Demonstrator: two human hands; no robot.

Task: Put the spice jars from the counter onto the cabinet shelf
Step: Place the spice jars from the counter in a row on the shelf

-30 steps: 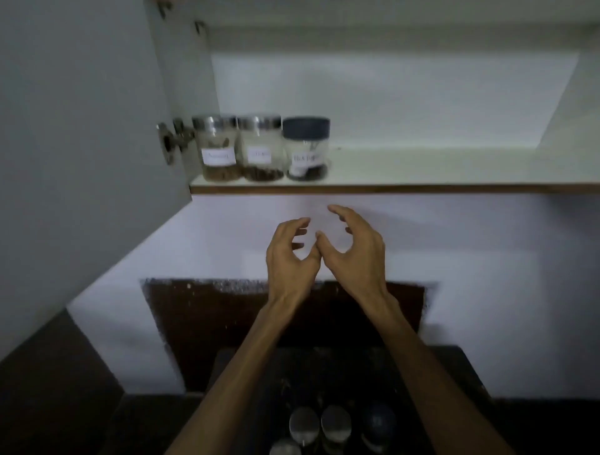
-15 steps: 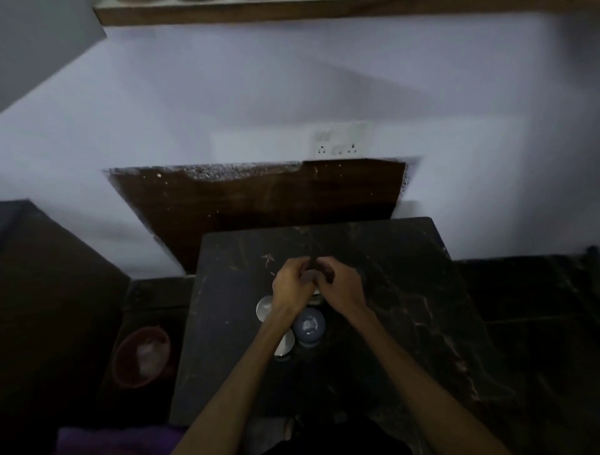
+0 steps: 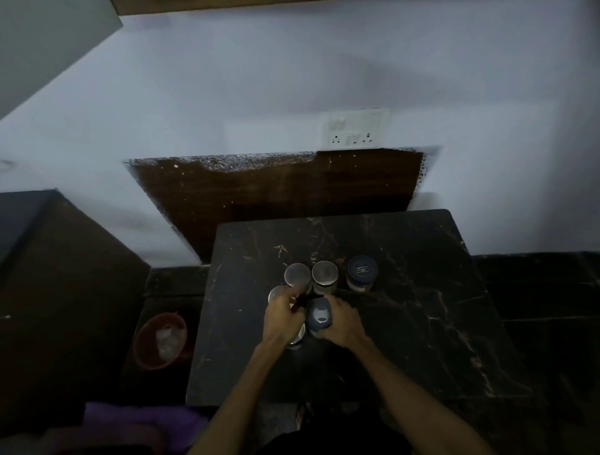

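Several spice jars stand grouped on the black marble counter. Two silver-lidded jars and a dark-lidded jar form the far row. My right hand wraps a second dark-lidded jar from the right. My left hand curls its fingers over a silver-lidded jar at the left. Another silver lid peeks out under that palm. Only the brown front edge of the cabinet shelf shows at the top.
The open cabinet door hangs at the upper left. A socket panel sits on the wall above a brown backsplash. A red tub stands low to the left of the counter, with purple cloth beneath.
My view dropped from the shelf with three jars to the counter. Both hands came down from mid-air and closed onto jars in the group.
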